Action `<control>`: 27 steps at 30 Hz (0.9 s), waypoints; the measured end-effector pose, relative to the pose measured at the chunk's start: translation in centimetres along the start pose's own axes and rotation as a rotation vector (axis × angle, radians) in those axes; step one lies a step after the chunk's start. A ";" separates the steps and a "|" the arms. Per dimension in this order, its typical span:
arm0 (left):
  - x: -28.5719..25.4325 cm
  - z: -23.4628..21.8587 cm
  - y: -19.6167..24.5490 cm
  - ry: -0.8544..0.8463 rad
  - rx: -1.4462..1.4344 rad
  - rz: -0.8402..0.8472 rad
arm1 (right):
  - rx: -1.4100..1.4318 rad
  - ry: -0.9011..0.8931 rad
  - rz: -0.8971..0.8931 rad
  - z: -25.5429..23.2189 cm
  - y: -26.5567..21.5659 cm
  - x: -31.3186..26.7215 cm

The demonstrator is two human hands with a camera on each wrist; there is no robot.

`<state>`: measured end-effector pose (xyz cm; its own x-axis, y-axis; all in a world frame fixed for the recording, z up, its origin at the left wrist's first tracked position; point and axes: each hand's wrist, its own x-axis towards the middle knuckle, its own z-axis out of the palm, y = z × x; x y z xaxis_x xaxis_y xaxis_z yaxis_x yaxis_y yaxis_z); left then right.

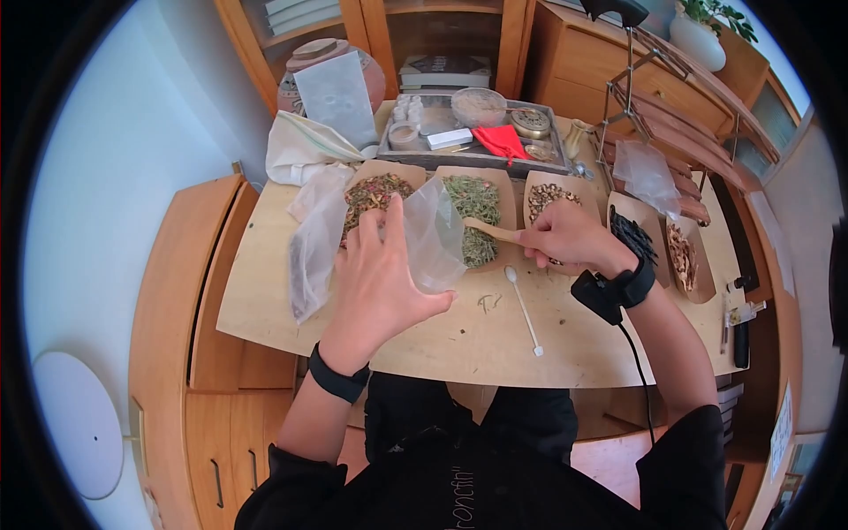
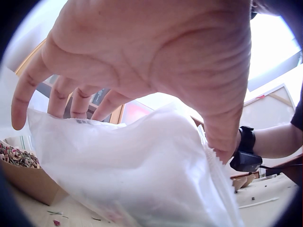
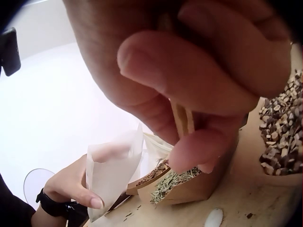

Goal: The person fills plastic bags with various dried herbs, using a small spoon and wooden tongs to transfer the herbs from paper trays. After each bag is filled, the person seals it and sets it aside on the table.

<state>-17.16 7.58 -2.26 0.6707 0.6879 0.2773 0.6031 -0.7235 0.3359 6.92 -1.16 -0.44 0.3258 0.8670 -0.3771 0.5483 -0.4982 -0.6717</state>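
My left hand [image 1: 375,283] holds a translucent white pouch [image 1: 433,231] spread between thumb and fingers. In the left wrist view, faint pink and green shows through the low part of the pouch [image 2: 128,170]. My right hand [image 1: 572,237] pinches the handle of a small wooden spoon [image 1: 491,230]. The spoon's head overlaps the green chopped herb [image 1: 473,196] in its brown paper tray, close to the pouch's right edge. Behind the left fingers sits a tray of mixed dried petals [image 1: 378,190]. In the right wrist view, curled fingers hide most of the spoon.
Trays of brown chopped pieces [image 1: 549,196], dark strips [image 1: 629,231] and reddish slices [image 1: 682,256] stand to the right. A white spoon [image 1: 524,311] lies in front. A grey tray [image 1: 424,160] of jars, a red cloth pouch [image 1: 501,141] and plastic bags [image 1: 314,256] surround the work.
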 end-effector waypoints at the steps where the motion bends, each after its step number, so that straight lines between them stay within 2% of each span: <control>1: 0.0 -0.1 0.2 -0.021 0.005 -0.020 | 0.027 -0.019 -0.002 -0.1 0.1 0.1; 3: 0.1 -0.2 0.3 -0.041 0.010 -0.039 | 0.055 -0.037 -0.004 0.0 0.7 0.7; 5: 0.1 -0.1 0.2 -0.038 0.013 -0.046 | 0.221 -0.092 -0.055 0.1 2.1 1.5; 8: 0.1 0.3 -0.3 -0.002 -0.006 -0.015 | 0.317 -0.072 -0.033 -0.1 2.5 1.0; 17: 0.4 0.4 0.2 -0.020 0.011 -0.037 | 0.334 -0.002 -0.007 -1.6 2.0 -0.4; 24: 0.7 0.6 0.2 0.008 -0.006 -0.031 | 0.342 0.009 -0.063 -3.8 -0.8 -1.9; 26: 1.0 0.0 0.5 -0.093 0.002 -0.111 | 0.330 0.016 -0.132 -4.2 -1.6 -2.1; 27: 1.0 0.0 0.4 -0.091 0.001 -0.113 | 0.327 0.015 -0.133 -4.3 -2.2 -2.3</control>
<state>-16.21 7.96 -1.81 0.6352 0.7567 0.1547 0.6772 -0.6420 0.3595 8.31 -2.09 4.62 0.2804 0.9226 -0.2649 0.3114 -0.3484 -0.8841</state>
